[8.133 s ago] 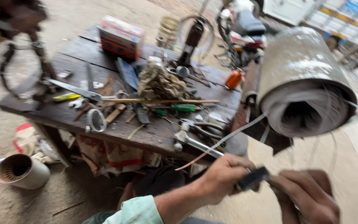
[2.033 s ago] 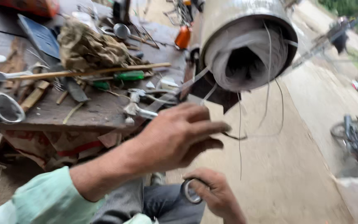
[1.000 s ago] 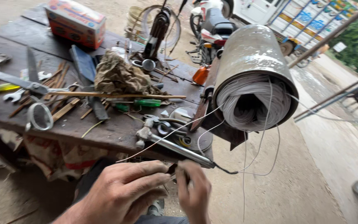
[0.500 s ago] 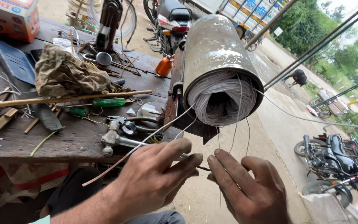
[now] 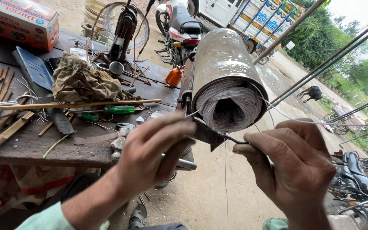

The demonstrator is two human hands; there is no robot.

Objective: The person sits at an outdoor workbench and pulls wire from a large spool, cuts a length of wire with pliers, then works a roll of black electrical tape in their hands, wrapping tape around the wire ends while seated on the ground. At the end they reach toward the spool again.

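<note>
Head view: both hands meet in front of a grey metal drum [image 5: 224, 64] packed with coiled pale wire [image 5: 228, 106], at the edge of a dark wooden bench [image 5: 77, 140].
Left hand [image 5: 156, 155]: fingers curled together; what they clamp is hidden behind them.
Right hand [image 5: 297, 164]: fingers pinched on a thin dark wire strand [image 5: 231, 139] just below the coil.
Package: a red and white cardboard box [image 5: 18, 23] with blue printing at the bench's far left corner.
Signs: white and blue lettered panels [image 5: 269, 19] on a vehicle behind the drum.
Bench clutter: brown rag [image 5: 84, 81], green-handled screwdriver [image 5: 118, 109].
</note>
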